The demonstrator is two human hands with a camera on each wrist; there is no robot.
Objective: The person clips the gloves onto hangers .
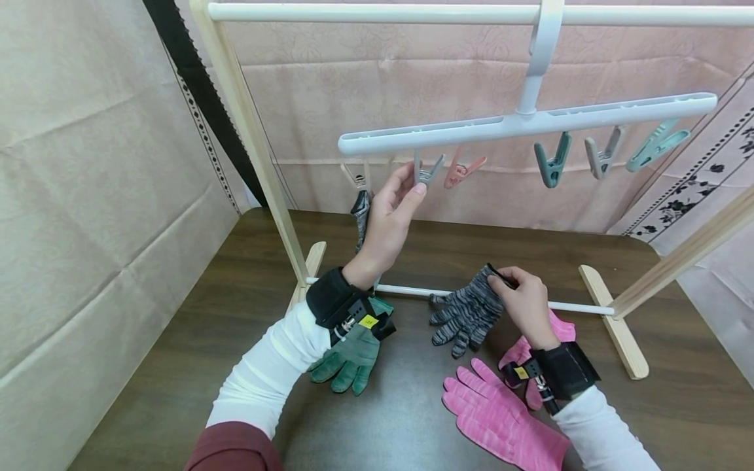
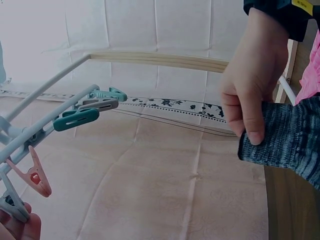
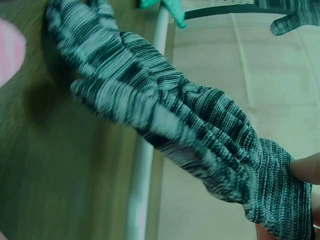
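My left hand (image 1: 414, 181) is raised to the white clip hanger (image 1: 530, 121) and pinches a grey clip (image 1: 429, 173) between thumb and fingers; the left wrist view shows that clip (image 2: 12, 205) at my fingertips (image 2: 22, 227). My right hand (image 1: 511, 280) pinches the cuff of a grey striped glove (image 1: 468, 314), which is lifted partly off the table by the rack's lower white rod (image 1: 580, 306). The same glove (image 3: 190, 125) fills the right wrist view, and its cuff (image 2: 285, 145) shows under my right hand (image 2: 252, 137) in the left wrist view. A matching grey glove (image 1: 360, 219) hangs from the leftmost clip.
A green glove (image 1: 350, 356) lies under my left wrist. Two pink gloves (image 1: 506, 418) (image 1: 559, 330) lie at the front right of the dark wooden table (image 1: 177, 353). More clips hang from the hanger: pink (image 1: 462, 171), teal (image 1: 550, 163), grey (image 1: 602, 156). Wooden rack posts (image 1: 253, 144) stand either side.
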